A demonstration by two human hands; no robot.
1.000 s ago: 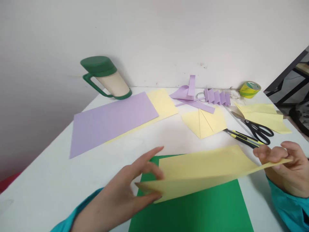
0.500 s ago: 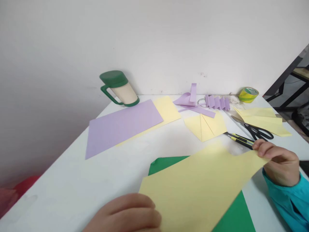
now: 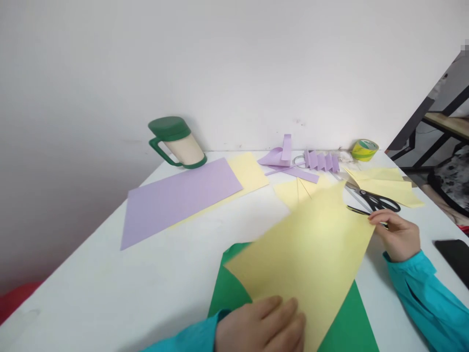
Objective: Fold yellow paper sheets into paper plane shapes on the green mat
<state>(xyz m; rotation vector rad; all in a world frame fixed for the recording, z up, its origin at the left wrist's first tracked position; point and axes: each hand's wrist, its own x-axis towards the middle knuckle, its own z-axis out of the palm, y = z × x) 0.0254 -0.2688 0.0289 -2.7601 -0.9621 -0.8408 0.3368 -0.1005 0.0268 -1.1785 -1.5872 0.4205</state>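
A sheet of yellow paper (image 3: 304,254) is held tilted above the green sheet (image 3: 350,318), and its far corner rises over other papers. My left hand (image 3: 262,325) grips its near left edge, fingers curled over the top and the thumb out of sight. At the right corner, my right hand (image 3: 397,234) pinches the sheet between thumb and fingers. Close by that hand lie black-handled scissors (image 3: 381,201) and a dark, pen-like tool (image 3: 357,210), partly covered.
A green-lidded cream jug (image 3: 179,142) stands by the wall. Purple paper (image 3: 179,203) overlaps yellow paper (image 3: 249,168). Farther right are a folded purple strip (image 3: 322,161), yellow-green tape (image 3: 364,150) and folded yellow paper (image 3: 388,183). A dark flat object (image 3: 454,259) lies at the right.
My left hand has moved right along the yellow paper's near side. The sheet has turned and its far corner now covers part of the creased yellow paper. The view has shifted slightly.
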